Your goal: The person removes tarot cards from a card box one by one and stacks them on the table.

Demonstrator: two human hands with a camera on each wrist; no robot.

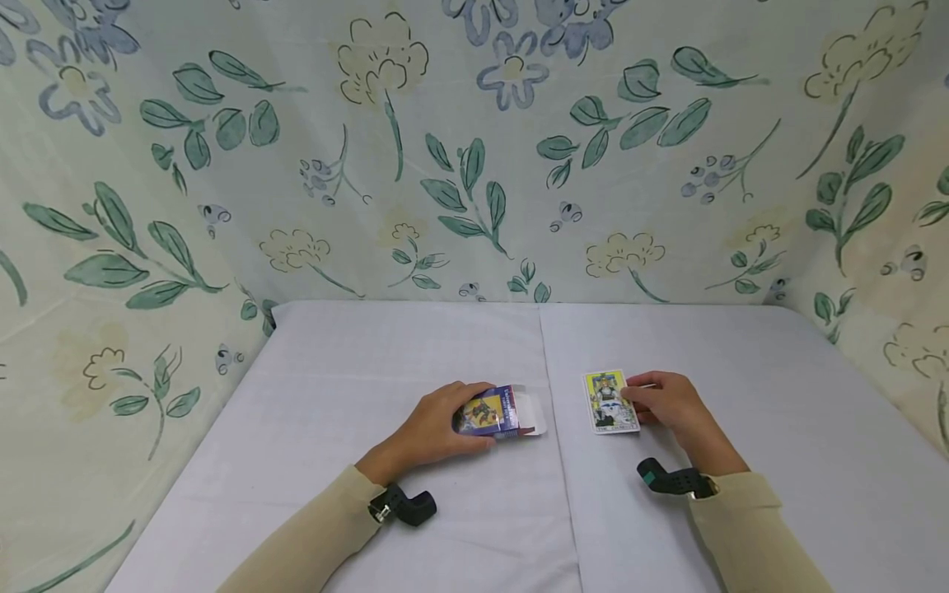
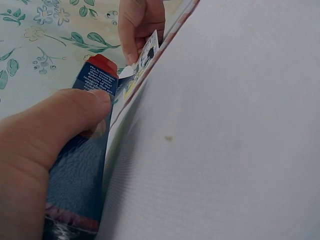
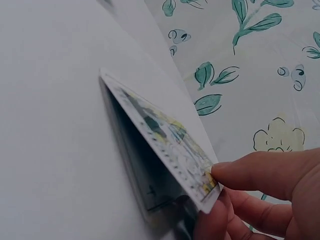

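Note:
My left hand (image 1: 433,427) grips a small blue-purple card box (image 1: 486,414) with a yellow picture on its front. The white flap of the box stands open on the right. In the left wrist view the thumb presses along the box side (image 2: 82,165), which bears white print near a red end. Right of the box, my right hand (image 1: 673,405) pinches the edge of an illustrated tarot-like card (image 1: 610,402) with a yellow top. The right wrist view has this card (image 3: 172,142) tilted up, apart at one side from a dark-faced card or cards (image 3: 127,160) below it.
Both hands work over a table with a white cloth (image 1: 474,346), which has a crease running front to back between box and card. Floral fabric (image 1: 474,198) hangs behind the table and at both sides. Each wrist wears a black camera band (image 1: 406,506).

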